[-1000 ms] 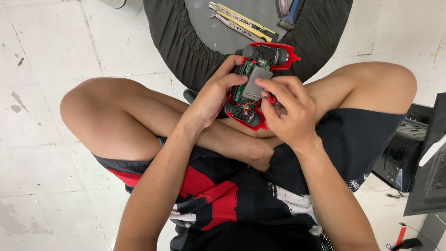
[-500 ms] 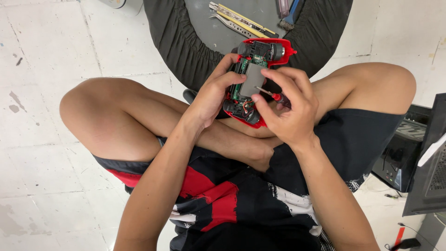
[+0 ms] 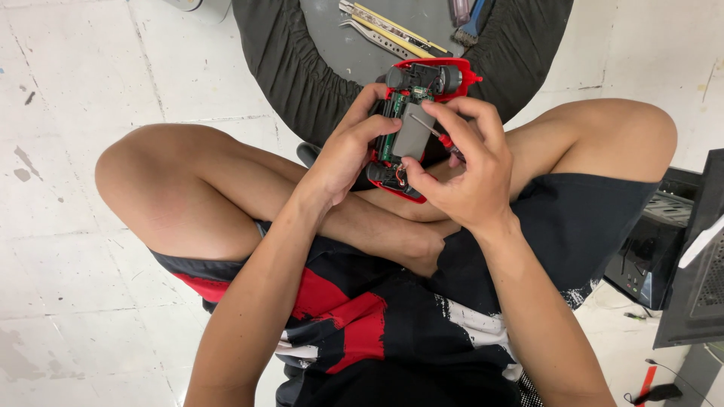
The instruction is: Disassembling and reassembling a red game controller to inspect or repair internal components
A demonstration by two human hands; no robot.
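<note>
I sit cross-legged on the floor with a small red toy car chassis [image 3: 417,128] above my lap, its green circuit board and grey battery block facing up. My left hand [image 3: 345,151] grips the chassis along its left side. My right hand [image 3: 464,177] holds a small red-handled screwdriver [image 3: 431,131], whose metal tip rests on the grey block, while the thumb presses the chassis's lower right edge.
A round dark fabric tray [image 3: 302,71] lies ahead of my knees with tweezers [image 3: 385,29] and other tools [image 3: 467,19] in it. Black computer equipment [image 3: 671,249] stands at the right. A cable and small red tool [image 3: 648,384] lie at the lower right.
The chassis has turned more upright and shifted slightly up and left in my hands. My right hand brought the screwdriver tip onto the grey block.
</note>
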